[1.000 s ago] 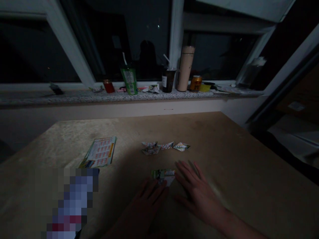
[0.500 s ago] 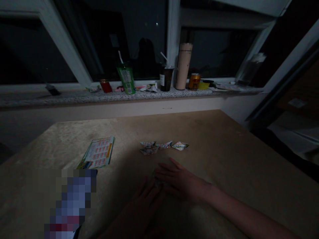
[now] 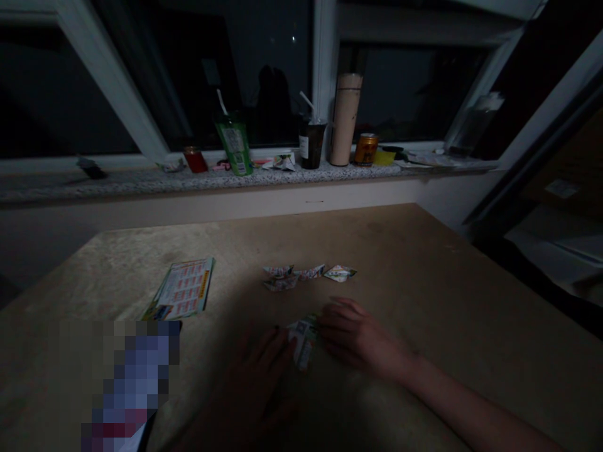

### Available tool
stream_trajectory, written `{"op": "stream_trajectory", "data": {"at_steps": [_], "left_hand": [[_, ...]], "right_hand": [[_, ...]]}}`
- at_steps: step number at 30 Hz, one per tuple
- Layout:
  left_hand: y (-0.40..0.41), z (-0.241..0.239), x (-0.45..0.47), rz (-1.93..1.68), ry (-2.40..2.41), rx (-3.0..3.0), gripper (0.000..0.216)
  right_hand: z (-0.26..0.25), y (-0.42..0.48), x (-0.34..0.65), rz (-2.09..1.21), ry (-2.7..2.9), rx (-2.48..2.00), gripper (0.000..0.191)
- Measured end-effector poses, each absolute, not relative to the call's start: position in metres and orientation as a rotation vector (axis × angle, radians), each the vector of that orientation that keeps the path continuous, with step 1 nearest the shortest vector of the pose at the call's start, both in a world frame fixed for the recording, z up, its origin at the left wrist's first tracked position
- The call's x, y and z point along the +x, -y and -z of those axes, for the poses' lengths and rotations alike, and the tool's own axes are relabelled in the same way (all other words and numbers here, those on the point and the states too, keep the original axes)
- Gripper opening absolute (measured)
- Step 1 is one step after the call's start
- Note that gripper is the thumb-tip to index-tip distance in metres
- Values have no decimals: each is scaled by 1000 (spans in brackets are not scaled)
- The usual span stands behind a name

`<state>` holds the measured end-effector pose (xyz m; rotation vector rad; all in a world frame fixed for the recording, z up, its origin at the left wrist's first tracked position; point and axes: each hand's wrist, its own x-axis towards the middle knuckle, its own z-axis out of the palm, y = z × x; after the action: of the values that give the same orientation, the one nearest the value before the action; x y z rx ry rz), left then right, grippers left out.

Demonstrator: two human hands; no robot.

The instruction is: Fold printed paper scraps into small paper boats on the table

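A small folded piece of printed paper (image 3: 304,344) lies on the table between my hands. My left hand (image 3: 249,376) is in shadow at its left side, fingers stretched out and fingertips touching the paper's edge. My right hand (image 3: 360,336) is at the paper's right edge, its fingers loosely bent and slightly blurred; I cannot make out a grip. Beyond them sit several folded paper boats: a boat on the left (image 3: 280,284), one in the middle (image 3: 311,272) and one on the right (image 3: 340,272).
A printed card (image 3: 184,287) lies to the left, above a pixelated blue object (image 3: 136,376). Along the granite windowsill (image 3: 282,179) stand a red jar (image 3: 195,160), a green cup (image 3: 234,147), a dark cup (image 3: 311,145), a pink flask (image 3: 346,119) and a gold can (image 3: 366,150).
My right hand has moved right, off the paper it covered, and my left hand has shifted a little left. More of the folded paper now shows between them.
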<state>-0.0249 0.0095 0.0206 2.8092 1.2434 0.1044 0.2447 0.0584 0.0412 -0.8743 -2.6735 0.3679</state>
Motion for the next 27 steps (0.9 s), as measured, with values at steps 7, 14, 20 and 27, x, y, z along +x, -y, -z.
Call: {"op": "stream_trajectory", "data": {"at_steps": [7,14,20,27], "left_hand": [[-19,-17,-25,-223,-1210,2951,59],[-24,-24,-17,-283,-1207,2917,51],[-27,-37,-5,-270,-1261,2830,44],[-37,-44,2,-290,-1222,2770,28]], "right_hand": [[-25,-57,237,-389,2580,-807,19],[-20,-58,235,-278,2563,-787,27],[-18,-56,232,-238,2532,-761,18],[-19,-56,232,-285,2567,-691,22]]}}
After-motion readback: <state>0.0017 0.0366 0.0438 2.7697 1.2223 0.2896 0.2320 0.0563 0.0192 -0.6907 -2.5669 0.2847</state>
